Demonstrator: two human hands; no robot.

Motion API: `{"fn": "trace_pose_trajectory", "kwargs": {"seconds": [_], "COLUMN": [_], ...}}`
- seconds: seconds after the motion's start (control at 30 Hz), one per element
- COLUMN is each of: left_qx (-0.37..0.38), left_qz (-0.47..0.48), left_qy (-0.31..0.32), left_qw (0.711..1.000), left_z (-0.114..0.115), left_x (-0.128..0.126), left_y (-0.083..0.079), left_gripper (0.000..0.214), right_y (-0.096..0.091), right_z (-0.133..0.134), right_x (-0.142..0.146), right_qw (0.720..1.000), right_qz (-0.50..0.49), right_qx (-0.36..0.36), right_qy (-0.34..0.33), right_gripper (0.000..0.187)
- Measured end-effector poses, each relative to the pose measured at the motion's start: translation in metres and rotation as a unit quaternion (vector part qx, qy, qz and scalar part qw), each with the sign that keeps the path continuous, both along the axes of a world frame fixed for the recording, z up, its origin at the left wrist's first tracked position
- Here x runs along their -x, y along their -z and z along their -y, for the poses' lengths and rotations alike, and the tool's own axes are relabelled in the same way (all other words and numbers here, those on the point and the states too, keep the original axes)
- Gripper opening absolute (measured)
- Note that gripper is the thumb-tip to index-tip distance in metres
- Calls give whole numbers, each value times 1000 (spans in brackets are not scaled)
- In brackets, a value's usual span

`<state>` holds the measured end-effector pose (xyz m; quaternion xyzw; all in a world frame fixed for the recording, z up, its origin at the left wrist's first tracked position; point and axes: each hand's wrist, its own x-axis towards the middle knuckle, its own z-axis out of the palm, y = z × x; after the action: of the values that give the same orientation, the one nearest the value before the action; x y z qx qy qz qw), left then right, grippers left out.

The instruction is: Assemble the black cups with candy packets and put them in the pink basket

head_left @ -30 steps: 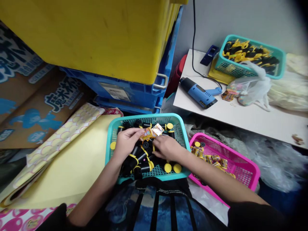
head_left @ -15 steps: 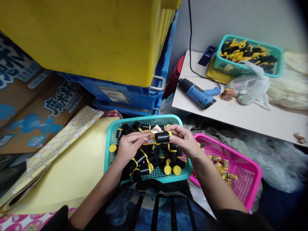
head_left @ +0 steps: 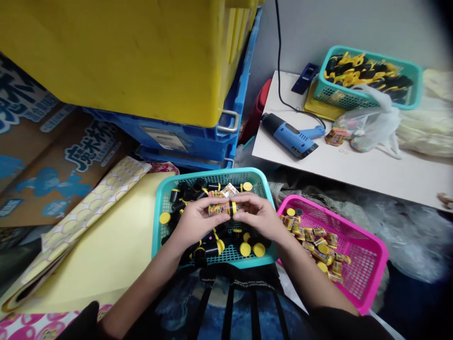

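Over a teal basket [head_left: 157, 231] my two hands meet around a small black tube [head_left: 226, 208] with a yellow band. My left hand [head_left: 196, 219] pinches a colourful printed label [head_left: 216, 209] against the tube. The tube's other end sits in the closed fingers of my right hand [head_left: 256, 216]. Several black tubes [head_left: 212, 245] with yellow caps lie in the basket under my hands, and a few printed packets [head_left: 229, 190] rest at its far side.
A pink basket [head_left: 368, 255] with wrapped tubes sits to the right. Behind it a low white table [head_left: 371, 170] carries a blue heat gun [head_left: 290, 137], a plastic bag and another teal basket [head_left: 368, 75]. Yellow and blue crates [head_left: 141, 71] are stacked behind; paper rolls [head_left: 88, 226] lie left.
My right hand lifted a black tube out of the basket and brought it to my left hand. Both hands now close together around it with the label.
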<state>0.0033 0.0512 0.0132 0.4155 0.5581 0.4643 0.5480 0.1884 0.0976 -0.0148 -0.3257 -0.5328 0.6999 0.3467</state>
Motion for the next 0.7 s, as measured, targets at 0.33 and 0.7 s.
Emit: {"fn": "trace_pose_trajectory", "kwargs": {"seconds": [0.33,0.7], "left_qx": [-2,-87], "left_qz": [16,-19], "left_qy": [-25,-3], "left_qw": [1000,996], "left_z": [4,3], "left_x": [-13,-15], "left_y": [1,15], "left_gripper": [28,25], "right_y": [2,8], "right_z": [19,20], "right_x": [25,27], "right_qw": [951,968], "right_qz": [-190,-163], "right_qx": [242,190], "right_qy": [-29,1], "right_gripper": [41,36]}}
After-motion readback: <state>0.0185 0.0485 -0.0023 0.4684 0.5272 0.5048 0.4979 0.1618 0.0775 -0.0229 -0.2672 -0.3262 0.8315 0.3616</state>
